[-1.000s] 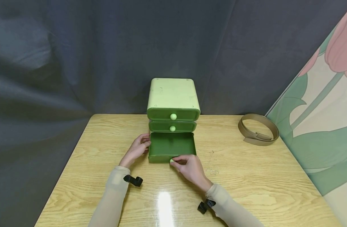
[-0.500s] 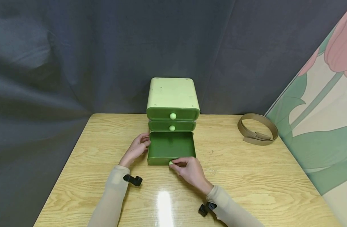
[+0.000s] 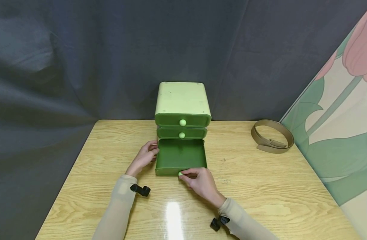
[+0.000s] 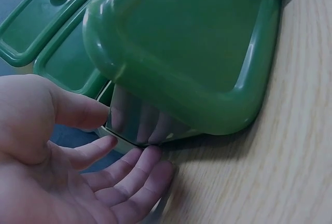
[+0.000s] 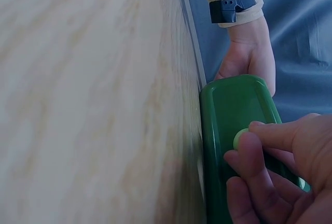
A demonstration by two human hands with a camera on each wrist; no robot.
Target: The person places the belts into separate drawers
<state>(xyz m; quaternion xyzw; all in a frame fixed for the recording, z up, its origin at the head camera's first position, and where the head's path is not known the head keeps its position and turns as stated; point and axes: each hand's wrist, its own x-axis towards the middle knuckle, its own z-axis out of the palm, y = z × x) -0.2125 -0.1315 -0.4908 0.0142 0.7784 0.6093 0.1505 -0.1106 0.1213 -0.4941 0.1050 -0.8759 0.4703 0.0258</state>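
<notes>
A small cabinet (image 3: pixel 183 98) with a pale green top and dark green drawer fronts stands at the back of the table. Its bottom drawer (image 3: pixel 181 156) is pulled out, and nothing shows inside. My right hand (image 3: pixel 202 183) pinches that drawer's round light green knob (image 5: pixel 239 139) between thumb and fingers. At the cabinet's lower left side is my left hand (image 3: pixel 144 158), fingers extended and thumb by the cabinet's edge. The left wrist view shows these relaxed fingers (image 4: pixel 137 180) beside the drawer's metallic side (image 4: pixel 140 115); firm contact is hard to tell.
A coiled tan belt (image 3: pixel 273 136) lies at the right rear of the wooden table (image 3: pixel 255 186). Behind the cabinet hangs a dark curtain (image 3: pixel 126 60). A flower-patterned cloth (image 3: pixel 345 133) borders the right side. The upper two drawers are closed.
The bottom drawer has come slightly further out toward me, with my right hand holding its knob. My left hand has stayed almost still at the cabinet's side.
</notes>
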